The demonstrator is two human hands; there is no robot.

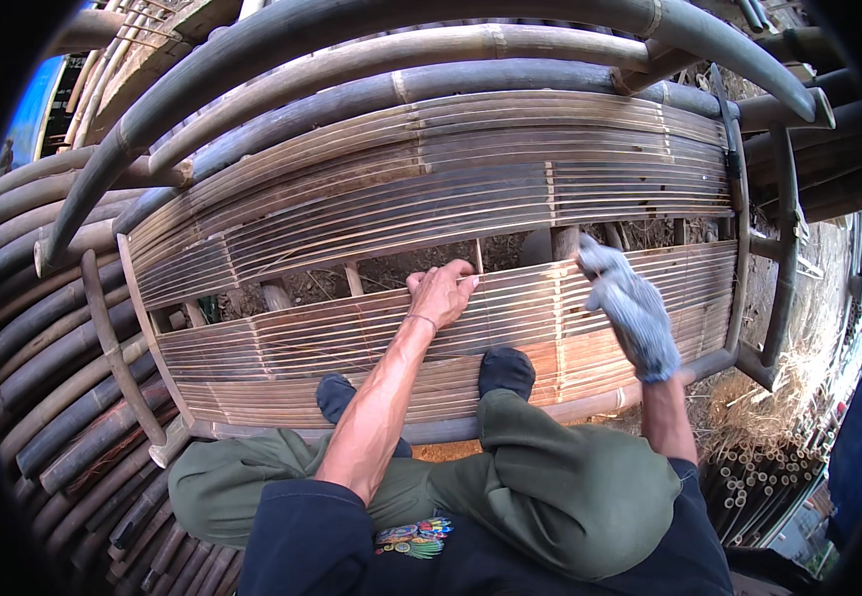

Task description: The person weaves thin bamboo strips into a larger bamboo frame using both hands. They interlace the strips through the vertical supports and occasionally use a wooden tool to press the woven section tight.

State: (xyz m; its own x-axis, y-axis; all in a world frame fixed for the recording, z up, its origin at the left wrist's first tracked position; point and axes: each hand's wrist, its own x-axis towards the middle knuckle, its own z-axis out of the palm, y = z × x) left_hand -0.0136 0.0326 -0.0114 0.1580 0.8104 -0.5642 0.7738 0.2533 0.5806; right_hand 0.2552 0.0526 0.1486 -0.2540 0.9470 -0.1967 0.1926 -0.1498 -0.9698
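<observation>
A long bamboo bench seat, made of narrow split slats, lies across in front of me, with a lengthwise gap in its middle. My bare left hand is bent over the gap's near edge, its fingers closed on the edge of a bamboo slat. My right hand, in a grey knitted glove, is curled just above the near slats, to the right of the left hand. What its fingers hold, if anything, is hidden. Next to its fingertips a short pale round piece shows in the gap.
Thick bamboo rails curve along the bench's far side. Stacked dark bamboo poles fill the left. My feet in dark socks rest on the near slats. At right lie straw and a bundle of thin bamboo poles.
</observation>
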